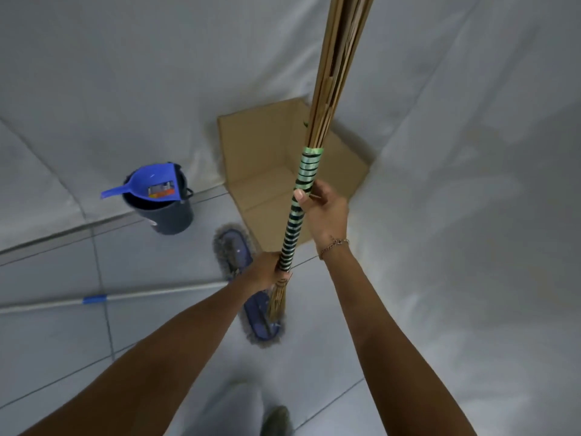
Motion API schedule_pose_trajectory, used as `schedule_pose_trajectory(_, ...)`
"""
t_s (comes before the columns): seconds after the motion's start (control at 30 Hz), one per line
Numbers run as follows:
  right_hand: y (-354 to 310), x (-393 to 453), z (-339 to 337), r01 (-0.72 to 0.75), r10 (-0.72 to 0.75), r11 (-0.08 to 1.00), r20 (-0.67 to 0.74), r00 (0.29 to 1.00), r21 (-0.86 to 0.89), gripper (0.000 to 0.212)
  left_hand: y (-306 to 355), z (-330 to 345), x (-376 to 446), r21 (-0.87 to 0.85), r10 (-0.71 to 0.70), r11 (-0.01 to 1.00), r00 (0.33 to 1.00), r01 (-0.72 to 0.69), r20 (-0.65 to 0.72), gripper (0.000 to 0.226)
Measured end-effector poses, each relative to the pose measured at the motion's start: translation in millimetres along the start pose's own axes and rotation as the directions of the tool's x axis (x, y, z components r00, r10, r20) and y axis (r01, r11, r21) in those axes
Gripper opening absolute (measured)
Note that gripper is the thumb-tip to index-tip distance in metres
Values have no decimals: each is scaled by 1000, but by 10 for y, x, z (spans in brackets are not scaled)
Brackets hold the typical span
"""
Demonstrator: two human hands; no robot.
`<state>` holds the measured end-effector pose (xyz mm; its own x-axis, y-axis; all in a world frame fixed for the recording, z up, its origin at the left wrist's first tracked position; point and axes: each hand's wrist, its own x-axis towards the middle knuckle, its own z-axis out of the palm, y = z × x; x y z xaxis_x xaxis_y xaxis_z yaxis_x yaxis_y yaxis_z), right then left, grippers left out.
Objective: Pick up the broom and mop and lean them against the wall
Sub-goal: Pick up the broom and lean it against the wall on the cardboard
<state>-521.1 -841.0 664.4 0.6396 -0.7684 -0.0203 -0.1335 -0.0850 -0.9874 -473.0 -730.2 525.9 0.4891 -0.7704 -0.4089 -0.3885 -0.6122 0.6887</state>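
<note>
I hold a stick broom [306, 174] nearly upright, its long tan bristles pointing up out of the frame. Its handle is wrapped in green and black striped tape. My right hand [323, 212] grips the handle high up, and my left hand [267, 270] grips its lower end, where a short tuft sticks out. The mop lies flat on the tiled floor below: its blue pad with grey fringe [234, 250] is partly hidden behind my left hand, and its pale pole [141, 295] with a blue collar runs off to the left.
An open cardboard box [261, 158] stands in the corner behind the broom. A dark bucket [169, 215] with a blue dustpan [151, 184] on top stands by the left wall. White sheeting covers the walls [456, 184] ahead and to the right. My foot [276, 420] shows at the bottom.
</note>
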Motion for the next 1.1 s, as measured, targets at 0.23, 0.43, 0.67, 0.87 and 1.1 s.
schedule_pose_trajectory(0.23, 45, 664, -683, 17, -20, 998, -65, 998, -60, 35, 636, 155, 737, 41, 26, 999, 999, -25, -25, 28)
schedule_pose_trajectory(0.43, 189, 1618, -958, 7, -6, 995, 11, 1000, -101, 33, 874, 87, 1614, -71, -22, 997, 996, 16, -85, 24)
schedule_pose_trajectory(0.67, 134, 3087, -879, 31, -17, 991, 109, 994, -129, 29, 1084, -367, 2803, -125, -127, 986, 978, 106, -168, 26)
schedule_pose_trajectory(0.87, 27, 4227, -559, -8, 32, 989, 160, 987, -147, 26, 1109, -959, 3680, -217, -218, 962, 945, 167, -242, 30)
schedule_pose_trajectory(1.1, 286, 5521, 32, 33, 5, 983, 204, 979, -182, 27, 824, -1517, 4841, -393, -349, 890, 900, 231, -260, 12)
